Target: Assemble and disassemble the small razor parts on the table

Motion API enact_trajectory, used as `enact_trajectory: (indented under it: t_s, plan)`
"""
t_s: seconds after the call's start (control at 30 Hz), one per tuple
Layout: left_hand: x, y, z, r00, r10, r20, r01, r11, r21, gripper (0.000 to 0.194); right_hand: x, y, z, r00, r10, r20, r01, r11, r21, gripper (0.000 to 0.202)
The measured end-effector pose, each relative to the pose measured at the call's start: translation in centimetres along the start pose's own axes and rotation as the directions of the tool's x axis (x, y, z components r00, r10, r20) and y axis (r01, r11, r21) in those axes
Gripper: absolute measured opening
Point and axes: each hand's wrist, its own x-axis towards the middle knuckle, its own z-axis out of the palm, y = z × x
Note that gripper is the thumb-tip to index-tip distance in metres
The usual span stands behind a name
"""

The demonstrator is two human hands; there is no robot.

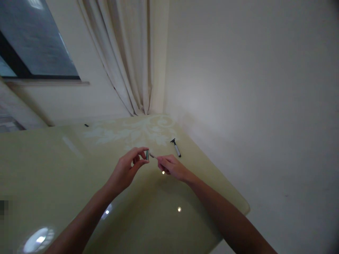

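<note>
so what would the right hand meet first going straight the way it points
Probably the small greenish piece in the left hand, just past the thin tool in the right hand; depth is unclear.

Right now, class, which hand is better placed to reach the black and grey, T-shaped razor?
Probably the right hand: it is nearer the razor, though holding a slender grey tool.

The smooth tabletop (143,225) is glossy, the cloth curtain (129,53) and wall (238,98) matt.
</note>
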Motion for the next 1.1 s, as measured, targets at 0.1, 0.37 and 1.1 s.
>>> enact_trajectory:
  t_s: [0.1, 0.37, 1.1]
  plan:
    - [0.03, 0.19, -0.08, 1.000, 0.004, -0.013, -0.004, 1.000, -0.008, 0.029, -0.09, -0.24, -0.14, 0.997, 0.002, 0.074, 0.000, 0.999, -0.036, 0.063]
    - [0.11, 0.38, -0.17, 1.000, -0.017, -0.008, 0.017, 1.000, -0.014, 0.030, -0.16, -0.36, -0.30, 0.998, -0.044, 0.052, 0.046, 0.998, -0.040, 0.063]
    - [-0.19, 0.41, 0.61, 1.000, -0.006, 0.004, 0.006, 1.000, -0.023, 0.029, -0.14, -0.52, -0.29, 0.995, -0.083, -0.060, 0.077, 0.992, -0.098, 0.063]
